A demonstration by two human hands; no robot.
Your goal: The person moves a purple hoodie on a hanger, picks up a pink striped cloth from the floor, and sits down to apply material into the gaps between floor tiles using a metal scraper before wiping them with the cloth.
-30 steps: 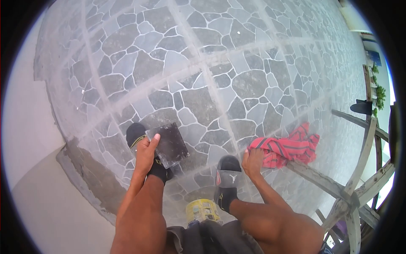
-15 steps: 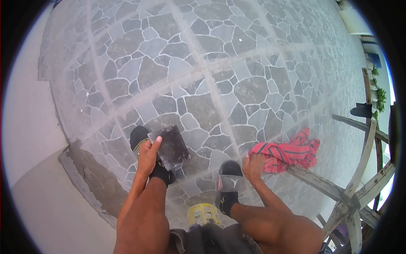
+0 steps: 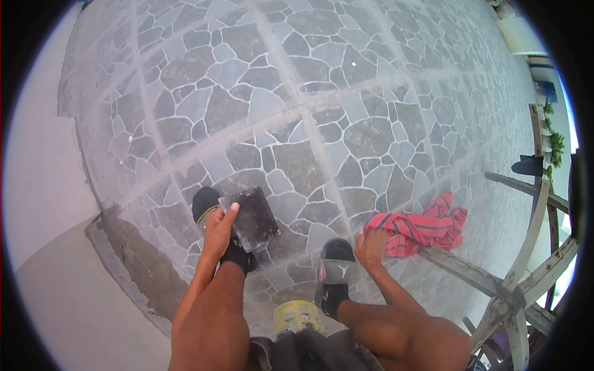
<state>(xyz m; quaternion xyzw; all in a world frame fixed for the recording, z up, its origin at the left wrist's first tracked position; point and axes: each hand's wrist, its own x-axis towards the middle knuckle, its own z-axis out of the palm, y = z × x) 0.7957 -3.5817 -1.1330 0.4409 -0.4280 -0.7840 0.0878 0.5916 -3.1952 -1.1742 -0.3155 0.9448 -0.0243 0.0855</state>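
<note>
My left hand [image 3: 219, 230] grips a flat, dark rectangular plate [image 3: 257, 217] by its left edge, thumb lying across the top. Whitish smears and specks mark the plate's face, and it hangs over my left foot in a black slide sandal [image 3: 205, 201]. On the right, my right hand [image 3: 371, 248] has its fingers closed on the left end of a crumpled pink cloth [image 3: 424, 230] with dark stripes. That cloth is bunched over the stone-patterned floor [image 3: 303, 164]. Between my legs sits a yellow bucket [image 3: 298, 314], partly hidden by my shorts.
Weathered wooden beams [image 3: 464, 267] form a frame at the right, one end reaching the cloth. A pale wall [image 3: 49, 167] runs along the left, with a rough cement strip [image 3: 139, 263] at its foot. My right foot wears a black slide sandal [image 3: 338, 269].
The view has shifted very slightly. Both hands keep their holds on the plate and the cloth, with almost no movement.
</note>
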